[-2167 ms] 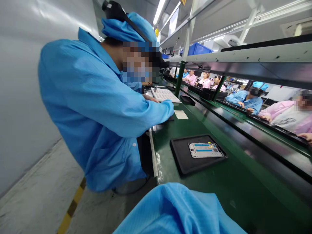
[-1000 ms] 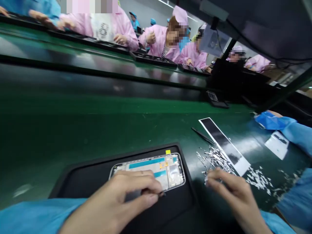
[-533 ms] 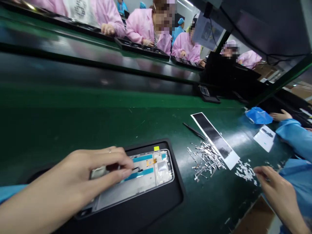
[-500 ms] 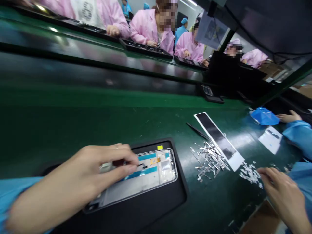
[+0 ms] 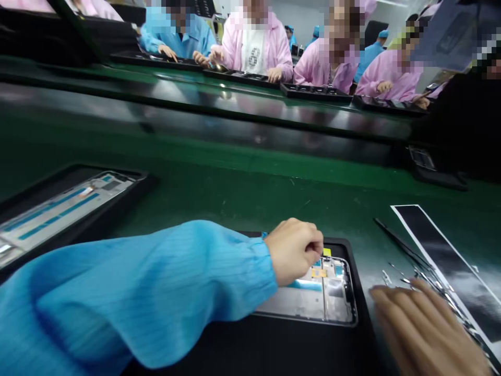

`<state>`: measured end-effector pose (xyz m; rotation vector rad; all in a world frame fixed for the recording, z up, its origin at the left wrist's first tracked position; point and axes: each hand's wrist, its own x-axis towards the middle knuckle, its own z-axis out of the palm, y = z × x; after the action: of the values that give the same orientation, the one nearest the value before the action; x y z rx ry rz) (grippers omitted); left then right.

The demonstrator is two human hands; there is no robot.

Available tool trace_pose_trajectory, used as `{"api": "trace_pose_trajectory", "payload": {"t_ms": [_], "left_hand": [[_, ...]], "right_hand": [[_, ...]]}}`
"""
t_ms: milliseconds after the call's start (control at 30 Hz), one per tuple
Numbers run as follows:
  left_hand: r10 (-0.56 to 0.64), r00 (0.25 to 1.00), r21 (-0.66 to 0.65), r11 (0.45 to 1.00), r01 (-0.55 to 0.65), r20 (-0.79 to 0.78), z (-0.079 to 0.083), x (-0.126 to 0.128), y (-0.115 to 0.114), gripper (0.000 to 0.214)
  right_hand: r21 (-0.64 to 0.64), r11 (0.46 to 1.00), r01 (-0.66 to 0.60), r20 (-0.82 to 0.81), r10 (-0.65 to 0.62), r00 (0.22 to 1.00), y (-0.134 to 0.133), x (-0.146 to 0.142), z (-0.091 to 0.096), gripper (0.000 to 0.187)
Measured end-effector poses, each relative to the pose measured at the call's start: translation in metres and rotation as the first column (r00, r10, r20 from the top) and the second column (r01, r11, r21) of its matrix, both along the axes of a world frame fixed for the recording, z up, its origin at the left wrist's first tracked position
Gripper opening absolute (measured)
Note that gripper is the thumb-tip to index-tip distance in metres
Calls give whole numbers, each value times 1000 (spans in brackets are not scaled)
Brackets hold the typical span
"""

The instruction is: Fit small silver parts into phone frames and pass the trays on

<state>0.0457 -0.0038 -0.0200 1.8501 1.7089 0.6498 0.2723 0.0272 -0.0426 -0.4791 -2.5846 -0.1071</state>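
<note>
Both hands are working low over the green bench. The right hand is lying open and flat, its fingers stretching onto scattered metal slivers, too blurred to count. The left hand, in a blue sleeve, is curling closed with its fingertips pressing down on one phone frame. I cannot tell whether it is pinching anything. That frame is lying in one black tray between the hands. Just beyond the right hand, one black film strip and one thin black tool are lying side by side. Left of the left hand, a second tray is carrying a second frame. Farther off, four black trays are sitting before people in pink and blue coats.
</note>
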Motion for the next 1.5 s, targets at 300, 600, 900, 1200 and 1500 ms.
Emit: {"api": "trace_pose_trajectory", "payload": {"t_ms": [300,600,900,1200,1500], "left_hand": [[-23,977,61,997,37,-210,-8,17,2,11],[-36,951,176,980,94,-307,-11,15,1,10],[-33,957,222,970,100,-288,-12,15,-4,16],[-48,964,230,967,111,-261,-11,14,-5,19],[-19,957,252,963,95,-289,-11,16,-5,18]], "right_hand": [[150,988,-20,85,7,996,-10,-36,-16,27],[95,995,9,106,-19,994,-13,-44,-14,27],[127,992,2,108,-16,994,-12,-42,-17,26],[122,992,2,117,-16,993,-11,-42,-16,24],[120,993,23,120,-37,992,-11,-43,-17,25]]}}
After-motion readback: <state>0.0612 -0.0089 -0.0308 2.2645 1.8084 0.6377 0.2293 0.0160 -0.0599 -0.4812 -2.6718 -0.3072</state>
